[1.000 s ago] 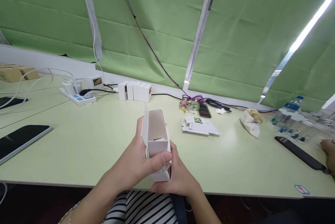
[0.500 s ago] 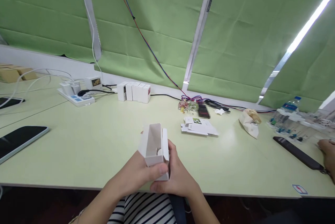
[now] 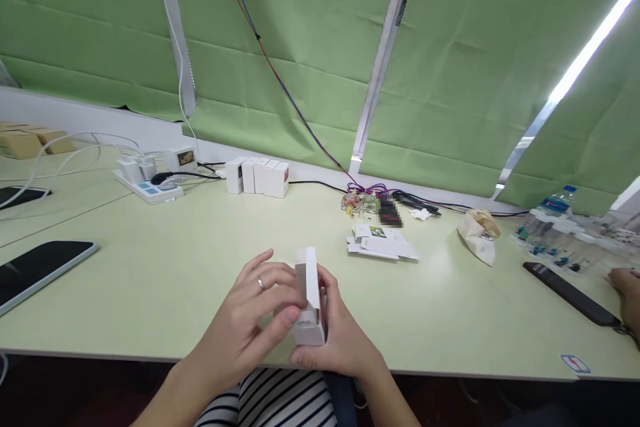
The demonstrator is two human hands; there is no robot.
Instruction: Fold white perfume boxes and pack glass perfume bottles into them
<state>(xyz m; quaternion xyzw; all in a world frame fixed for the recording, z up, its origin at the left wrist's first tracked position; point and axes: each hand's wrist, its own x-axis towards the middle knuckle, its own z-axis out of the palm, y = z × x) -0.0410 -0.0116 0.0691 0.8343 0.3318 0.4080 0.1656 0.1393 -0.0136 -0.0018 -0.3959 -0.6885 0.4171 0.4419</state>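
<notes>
Both of my hands hold a small white carton (image 3: 309,297) just above the near edge of the pale green table (image 3: 165,274). My left hand (image 3: 255,310) wraps its left side, thumb pressed on the lower front, a ring on one finger. My right hand (image 3: 340,334) cups it from the right and below. The carton's flaps are folded nearly closed and a red edge shows on its right side. Flat unfolded cartons (image 3: 383,244) lie further back on the table, and a row of finished white boxes (image 3: 257,176) stands near the wall.
A power strip (image 3: 147,184) with plugs and cables sits at the back left. A dark tablet (image 3: 37,267) lies at the left. A cloth pouch (image 3: 477,234), a water bottle (image 3: 550,210), a dark phone (image 3: 570,294) and another person's hand (image 3: 627,287) are at the right.
The carton's long upright flap has been folded down and the box is nearly closed. My left hand shifted over its side and both hands sank lower toward the table edge.
</notes>
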